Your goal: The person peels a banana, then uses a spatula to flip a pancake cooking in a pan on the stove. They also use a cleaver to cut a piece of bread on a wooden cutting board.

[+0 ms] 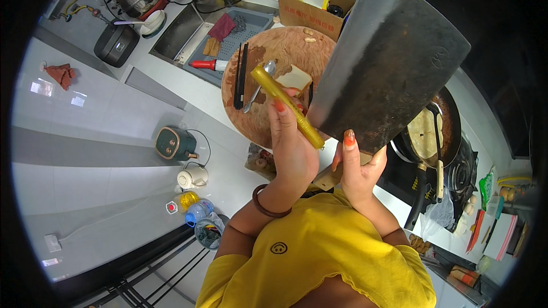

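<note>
My left hand (294,158) grips a slim sausage in yellow film (287,106), tilted over the round wooden chopping board (267,134). In my right hand (361,177) is the wooden handle (329,179) of a large cleaver (398,60), its broad dark blade raised to the right of the sausage and hiding part of the board. Beyond my left fingers lies a slice of bread (295,78) on the board. A metal spoon (253,99) and black chopsticks (240,81) rest to its left. Two peanuts (309,39) sit near the board's far edge.
Right of me, a frying pan (453,137) holds a flatbread (424,132) and a spatula (439,171) on the stove. Behind the board stands a cardboard box (306,17). A sink (177,36) with a grey drain basket (252,19) lies at far left, beside a red-handled brush (205,65).
</note>
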A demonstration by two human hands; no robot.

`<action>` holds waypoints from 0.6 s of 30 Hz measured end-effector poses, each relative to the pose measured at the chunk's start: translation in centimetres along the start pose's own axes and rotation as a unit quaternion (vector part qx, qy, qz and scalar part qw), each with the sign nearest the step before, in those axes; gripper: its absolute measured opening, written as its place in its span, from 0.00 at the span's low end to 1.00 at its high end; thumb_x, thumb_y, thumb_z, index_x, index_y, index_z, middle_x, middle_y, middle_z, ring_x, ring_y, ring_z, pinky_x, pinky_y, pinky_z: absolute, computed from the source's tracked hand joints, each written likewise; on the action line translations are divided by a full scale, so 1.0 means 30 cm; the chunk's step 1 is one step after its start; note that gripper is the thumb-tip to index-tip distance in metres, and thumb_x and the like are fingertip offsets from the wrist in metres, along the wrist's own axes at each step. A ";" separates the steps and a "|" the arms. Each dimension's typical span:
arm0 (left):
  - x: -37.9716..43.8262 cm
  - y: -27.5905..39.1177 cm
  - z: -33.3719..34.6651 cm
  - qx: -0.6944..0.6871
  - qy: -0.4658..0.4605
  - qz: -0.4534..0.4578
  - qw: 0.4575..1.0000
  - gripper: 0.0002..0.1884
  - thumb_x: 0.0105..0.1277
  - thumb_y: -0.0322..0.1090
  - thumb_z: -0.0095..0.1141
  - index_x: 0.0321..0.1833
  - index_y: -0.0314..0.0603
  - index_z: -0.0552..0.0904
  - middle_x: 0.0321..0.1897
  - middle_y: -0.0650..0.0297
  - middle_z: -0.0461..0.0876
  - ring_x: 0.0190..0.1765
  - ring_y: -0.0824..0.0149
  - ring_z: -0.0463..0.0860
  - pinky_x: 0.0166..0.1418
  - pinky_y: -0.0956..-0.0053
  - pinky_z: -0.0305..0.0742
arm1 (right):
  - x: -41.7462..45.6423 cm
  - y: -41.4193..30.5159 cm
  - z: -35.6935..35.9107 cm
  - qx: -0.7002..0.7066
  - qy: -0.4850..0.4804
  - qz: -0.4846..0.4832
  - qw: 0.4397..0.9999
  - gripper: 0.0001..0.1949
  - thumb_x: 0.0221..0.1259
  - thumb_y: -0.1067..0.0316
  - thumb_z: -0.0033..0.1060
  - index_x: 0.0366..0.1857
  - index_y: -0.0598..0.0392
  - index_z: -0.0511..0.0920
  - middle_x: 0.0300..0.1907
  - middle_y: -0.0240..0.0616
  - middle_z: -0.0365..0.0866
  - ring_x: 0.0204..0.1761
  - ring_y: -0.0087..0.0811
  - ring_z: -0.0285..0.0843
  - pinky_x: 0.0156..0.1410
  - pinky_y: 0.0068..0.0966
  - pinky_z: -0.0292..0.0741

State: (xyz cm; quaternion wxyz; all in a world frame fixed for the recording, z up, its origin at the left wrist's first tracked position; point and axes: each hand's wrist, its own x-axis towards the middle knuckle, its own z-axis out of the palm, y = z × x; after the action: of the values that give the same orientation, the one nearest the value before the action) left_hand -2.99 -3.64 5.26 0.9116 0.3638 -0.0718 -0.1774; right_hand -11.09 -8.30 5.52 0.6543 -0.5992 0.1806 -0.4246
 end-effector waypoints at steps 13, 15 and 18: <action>-0.037 0.022 0.024 0.044 -0.046 -0.092 0.994 0.24 0.72 0.55 0.34 0.64 0.49 0.61 0.58 0.69 0.66 0.47 0.75 0.70 0.45 0.79 0.66 | 0.019 -0.020 0.010 0.010 0.021 0.000 1.000 0.11 0.64 0.69 0.53 0.44 0.60 0.66 0.28 0.37 0.73 0.16 0.21 0.67 0.21 0.16 0.63; -0.037 0.021 0.028 0.043 -0.046 -0.100 0.993 0.26 0.72 0.55 0.34 0.65 0.48 0.60 0.60 0.68 0.65 0.49 0.75 0.70 0.46 0.78 0.65 | 0.021 -0.022 0.009 0.010 0.018 0.000 1.000 0.11 0.65 0.69 0.52 0.44 0.60 0.66 0.28 0.37 0.73 0.16 0.21 0.67 0.21 0.15 0.63; -0.032 0.009 0.015 0.030 -0.066 -0.106 0.992 0.27 0.72 0.56 0.34 0.66 0.47 0.59 0.61 0.68 0.65 0.50 0.74 0.69 0.48 0.78 0.64 | 0.023 -0.022 0.005 0.014 0.011 -0.006 1.000 0.11 0.65 0.69 0.52 0.44 0.60 0.66 0.28 0.37 0.73 0.17 0.21 0.67 0.21 0.15 0.64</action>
State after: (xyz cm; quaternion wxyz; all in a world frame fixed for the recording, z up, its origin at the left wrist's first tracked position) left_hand -3.94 -3.39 5.77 0.8696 0.3843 -0.0984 -0.2940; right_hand -10.80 -8.70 6.34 0.6579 -0.5866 0.1784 -0.4373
